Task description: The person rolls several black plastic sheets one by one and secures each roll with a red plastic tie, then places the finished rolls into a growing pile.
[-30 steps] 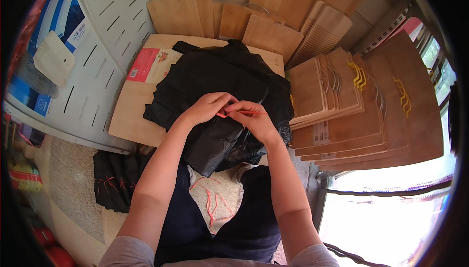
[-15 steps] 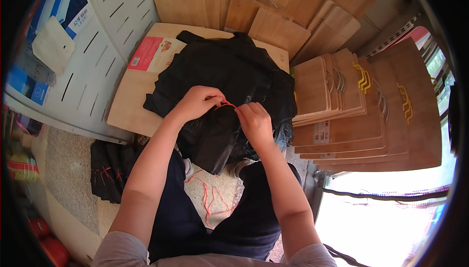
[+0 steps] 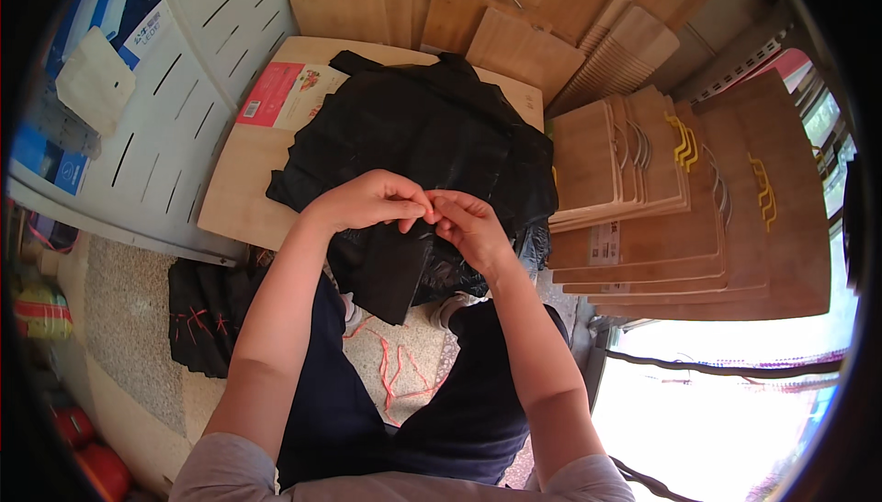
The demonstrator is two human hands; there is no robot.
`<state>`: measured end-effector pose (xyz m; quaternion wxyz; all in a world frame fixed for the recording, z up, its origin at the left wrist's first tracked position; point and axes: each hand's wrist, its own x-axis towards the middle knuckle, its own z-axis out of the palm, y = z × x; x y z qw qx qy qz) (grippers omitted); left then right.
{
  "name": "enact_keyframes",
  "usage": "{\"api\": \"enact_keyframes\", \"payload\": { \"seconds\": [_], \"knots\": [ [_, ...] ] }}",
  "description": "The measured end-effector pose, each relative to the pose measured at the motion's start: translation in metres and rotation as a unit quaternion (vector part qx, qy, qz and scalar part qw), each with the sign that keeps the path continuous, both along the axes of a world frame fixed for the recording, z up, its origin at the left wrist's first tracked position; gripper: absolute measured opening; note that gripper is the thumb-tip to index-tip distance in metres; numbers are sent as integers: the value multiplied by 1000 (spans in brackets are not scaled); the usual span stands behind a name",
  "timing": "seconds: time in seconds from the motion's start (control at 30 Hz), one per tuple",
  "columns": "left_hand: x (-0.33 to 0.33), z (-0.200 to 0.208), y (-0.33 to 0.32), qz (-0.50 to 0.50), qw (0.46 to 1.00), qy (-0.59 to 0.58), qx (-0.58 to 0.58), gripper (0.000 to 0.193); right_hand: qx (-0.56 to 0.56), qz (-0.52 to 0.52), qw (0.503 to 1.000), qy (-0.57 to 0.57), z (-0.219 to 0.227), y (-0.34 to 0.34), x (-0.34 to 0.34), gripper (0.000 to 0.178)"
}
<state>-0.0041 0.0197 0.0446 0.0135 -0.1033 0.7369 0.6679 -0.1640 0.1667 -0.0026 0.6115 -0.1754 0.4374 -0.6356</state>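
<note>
Because black bags [image 3: 418,130] overhang, they could be dislodged. Left hand [image 3: 372,201] and right hand [image 3: 471,226] are pinched closed, contents hidden.

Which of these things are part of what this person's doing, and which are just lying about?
Seemingly in use:
left hand and right hand, close together; whether they pinch anything is unclear
black plastic pile beneath them
pale board under the pile

Seemingly lying about:
red strands on the floor, perhaps leftovers
black bundles with red ties, at left
wooden boards with handles, at right
</note>
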Motion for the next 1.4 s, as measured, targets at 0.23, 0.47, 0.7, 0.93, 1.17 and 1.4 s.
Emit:
{"api": "enact_keyframes", "payload": {
  "seconds": [0.23, 0.47, 0.7, 0.93, 1.17, 1.4],
  "knots": [
    [-13, -15, -2, 167, 969, 67, 169, 20, 19, 19, 987, 159, -10, -10, 10, 19],
    [-10, -45, 10, 179, 961, 103, -185, 10, 35, -7, 996, 80, -6, -8, 8, 19],
    [-6, -38, 22, 192, 896, 156, -369, 7, 70, -6, 991, 112, -6, -11, 6, 17],
    [-11, -36, 36, 185, 858, 248, -409, 9, 82, 56, 988, 116, -5, -10, -10, 19],
    [-7, -44, 30, 189, 892, 182, -369, 10, 46, 42, 970, 237, 1, -9, 3, 15],
    [-9, -50, 29, 216, 904, 161, -333, 13, -65, -90, 779, 617, -1, -6, 29, 10]
  ]
}}
